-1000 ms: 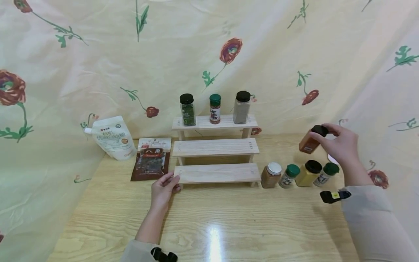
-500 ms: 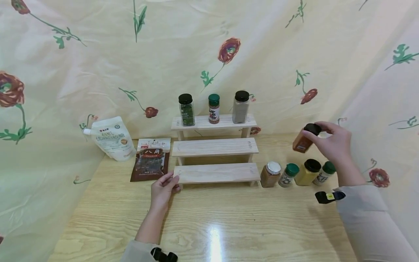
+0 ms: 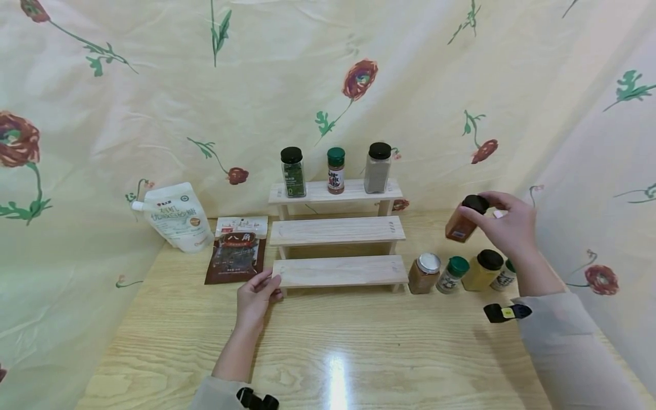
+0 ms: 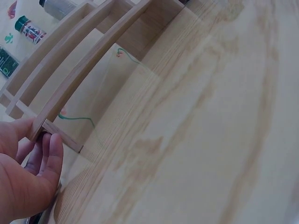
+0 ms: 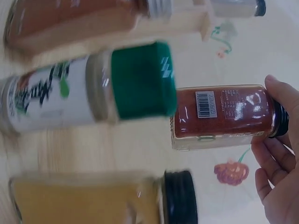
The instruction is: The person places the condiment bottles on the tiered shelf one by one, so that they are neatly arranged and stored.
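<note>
Presently, the right hand (image 3: pixel 512 225) pinches the red jar (image 3: pixel 459 224) by its black cap (image 3: pixel 475 203), thumb and fingers on opposite sides. The jar is tilted, raised above the table (image 3: pixel 389 353), beyond the row of jars (image 3: pixel 452 275) and right of the rack (image 3: pixel 338 230). The left hand (image 3: pixel 253 299), well apart from it, grips the front left corner of the rack's lowest step (image 3: pixel 340 270).

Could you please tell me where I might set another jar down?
Bare: the middle shelf; the lowest shelf, except where the left hand grips its left end; and the table before it. Crowded: right of that shelf, where four jars stand.
</note>
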A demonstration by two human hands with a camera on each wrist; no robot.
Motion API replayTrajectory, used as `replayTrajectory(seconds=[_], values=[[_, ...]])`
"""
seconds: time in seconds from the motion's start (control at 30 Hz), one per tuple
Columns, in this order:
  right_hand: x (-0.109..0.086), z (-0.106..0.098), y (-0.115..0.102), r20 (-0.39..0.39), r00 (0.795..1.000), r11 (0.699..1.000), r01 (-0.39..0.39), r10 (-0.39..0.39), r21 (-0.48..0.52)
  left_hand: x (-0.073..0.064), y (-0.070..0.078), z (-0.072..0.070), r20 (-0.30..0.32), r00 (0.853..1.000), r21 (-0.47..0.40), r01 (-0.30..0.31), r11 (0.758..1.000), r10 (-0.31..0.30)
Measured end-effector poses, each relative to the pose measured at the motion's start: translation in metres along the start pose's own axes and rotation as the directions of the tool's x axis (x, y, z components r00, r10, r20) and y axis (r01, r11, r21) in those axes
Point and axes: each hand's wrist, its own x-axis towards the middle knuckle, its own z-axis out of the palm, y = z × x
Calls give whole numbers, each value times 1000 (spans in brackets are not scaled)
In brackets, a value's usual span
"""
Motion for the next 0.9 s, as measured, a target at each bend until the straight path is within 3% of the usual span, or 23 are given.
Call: replayTrajectory(seconds=[0.9], values=[[-2,26,-52,-3,995,988,100,-100,120,2,-2,-1,-5,1000,-1,-7,1000,7]])
